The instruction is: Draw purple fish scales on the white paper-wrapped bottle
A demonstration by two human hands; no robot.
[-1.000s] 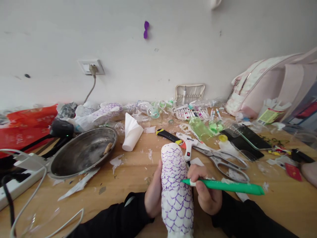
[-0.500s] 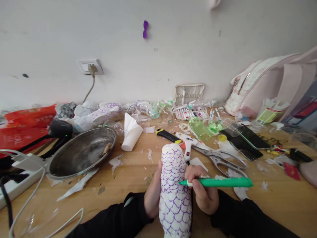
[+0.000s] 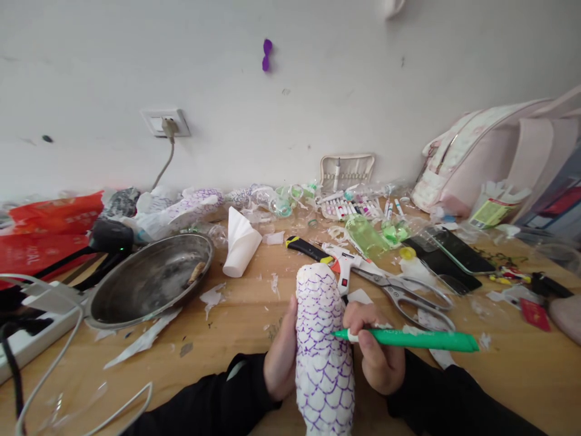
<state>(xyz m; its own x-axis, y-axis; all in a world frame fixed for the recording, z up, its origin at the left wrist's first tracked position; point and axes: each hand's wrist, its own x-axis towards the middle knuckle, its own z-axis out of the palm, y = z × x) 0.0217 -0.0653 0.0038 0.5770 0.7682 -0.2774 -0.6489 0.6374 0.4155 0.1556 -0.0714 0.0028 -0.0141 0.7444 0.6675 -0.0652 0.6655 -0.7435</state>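
Observation:
My left hand (image 3: 282,354) holds the left side of a white, paper-covered rounded form (image 3: 324,369), its fingers partly hidden behind it. Purple curved lines like fish scales cover the form, which stands up from the near edge of the view. In my right hand (image 3: 379,354) a green marker (image 3: 422,340) is pinched between thumb and fingers. The marker lies almost level, and its pointed left end is at the right side of the form. Just behind the form rests a white glue gun (image 3: 345,272), beside large silver-handled scissors (image 3: 399,290).
A metal pan (image 3: 154,284) and a power strip (image 3: 40,342) with cables are on the left. A rolled white paper (image 3: 240,245), a utility knife (image 3: 308,249) and several markers (image 3: 349,207) lie further back. Phones (image 3: 458,251) and a pink backpack (image 3: 494,157) are to the right.
The green marker and my right hand have shifted slightly right. The form has turned or tilted a little to the right in my left hand.

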